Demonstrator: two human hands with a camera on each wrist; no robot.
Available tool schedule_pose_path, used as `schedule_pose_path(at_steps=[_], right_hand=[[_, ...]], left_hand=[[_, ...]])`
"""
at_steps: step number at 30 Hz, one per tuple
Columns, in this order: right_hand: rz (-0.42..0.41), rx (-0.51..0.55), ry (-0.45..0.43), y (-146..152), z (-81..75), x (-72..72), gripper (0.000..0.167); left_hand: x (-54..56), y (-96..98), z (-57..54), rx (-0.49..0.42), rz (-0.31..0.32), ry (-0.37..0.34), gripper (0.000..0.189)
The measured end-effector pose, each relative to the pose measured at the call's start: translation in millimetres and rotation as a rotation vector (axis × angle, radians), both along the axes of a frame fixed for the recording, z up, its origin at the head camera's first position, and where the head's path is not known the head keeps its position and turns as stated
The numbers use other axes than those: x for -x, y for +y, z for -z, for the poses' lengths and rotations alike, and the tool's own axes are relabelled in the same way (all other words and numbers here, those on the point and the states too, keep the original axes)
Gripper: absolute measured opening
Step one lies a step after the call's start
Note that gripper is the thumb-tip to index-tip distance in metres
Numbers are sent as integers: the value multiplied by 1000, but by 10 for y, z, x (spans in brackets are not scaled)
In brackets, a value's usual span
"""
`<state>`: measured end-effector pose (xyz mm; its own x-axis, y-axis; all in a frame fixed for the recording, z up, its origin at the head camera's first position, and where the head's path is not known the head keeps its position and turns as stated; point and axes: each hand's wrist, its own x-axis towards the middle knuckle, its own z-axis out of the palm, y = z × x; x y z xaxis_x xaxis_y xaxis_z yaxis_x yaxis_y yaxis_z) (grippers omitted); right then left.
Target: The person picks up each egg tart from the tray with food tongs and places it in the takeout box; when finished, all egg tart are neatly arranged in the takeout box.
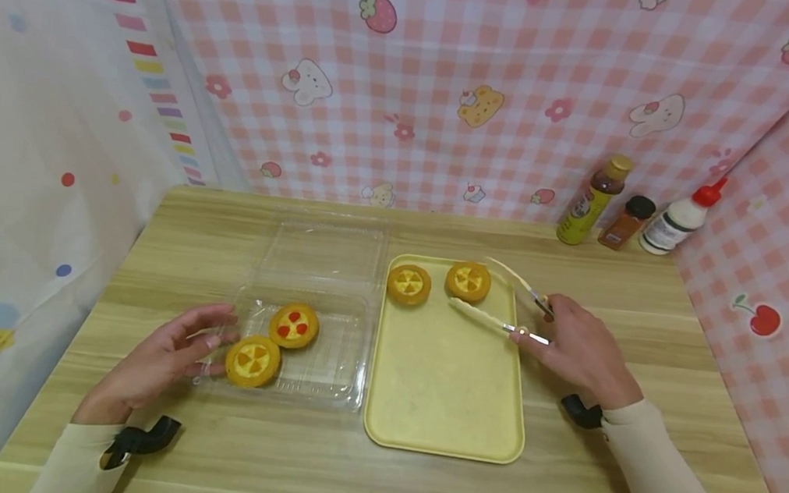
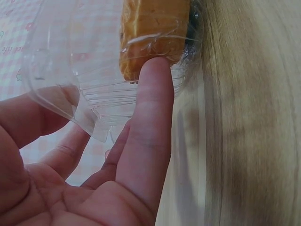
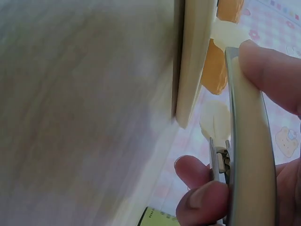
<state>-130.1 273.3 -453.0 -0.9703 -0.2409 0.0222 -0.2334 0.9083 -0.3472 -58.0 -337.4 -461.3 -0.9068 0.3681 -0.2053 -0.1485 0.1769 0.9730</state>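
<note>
My right hand [image 1: 583,349] holds a pair of metal tongs [image 1: 510,327] with cream tips. The tips are spread apart, one behind and one in front of a small round tart [image 1: 469,283] at the back right of a yellow tray [image 1: 448,392]. A second tart [image 1: 409,285] lies at the tray's back left. My left hand [image 1: 170,352] is at the left side of a clear plastic box [image 1: 338,359], and in the left wrist view a straight finger [image 2: 153,108] touches its wall. Inside are a tart with orange wedges [image 1: 253,361] and a red-spotted tart [image 1: 294,325].
The box's clear lid [image 1: 331,249] is folded back behind it. At the table's back right stand a yellow-green bottle [image 1: 589,201], a black-capped spice jar [image 1: 627,222] and a white bottle with a red nozzle [image 1: 678,220]. A pink checked cloth [image 1: 433,125] hangs behind the wooden table [image 1: 291,464].
</note>
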Motion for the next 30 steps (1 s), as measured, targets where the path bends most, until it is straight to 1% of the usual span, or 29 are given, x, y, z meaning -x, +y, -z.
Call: schedule_pose_path(at_steps=[11, 17, 22, 30], right_hand=[[-26, -14, 70, -21, 55, 18, 57], [-17, -20, 69, -25, 31, -1, 56], [-15, -17, 56, -33, -20, -23, 56], [-28, -3, 76, -59, -112, -74, 58]], left_hand=[[6, 0, 10, 8, -4, -10, 55], [10, -10, 24, -2, -1, -3, 55], [11, -9, 23, 5, -5, -8, 55], [8, 3, -2, 21, -11, -22, 55]])
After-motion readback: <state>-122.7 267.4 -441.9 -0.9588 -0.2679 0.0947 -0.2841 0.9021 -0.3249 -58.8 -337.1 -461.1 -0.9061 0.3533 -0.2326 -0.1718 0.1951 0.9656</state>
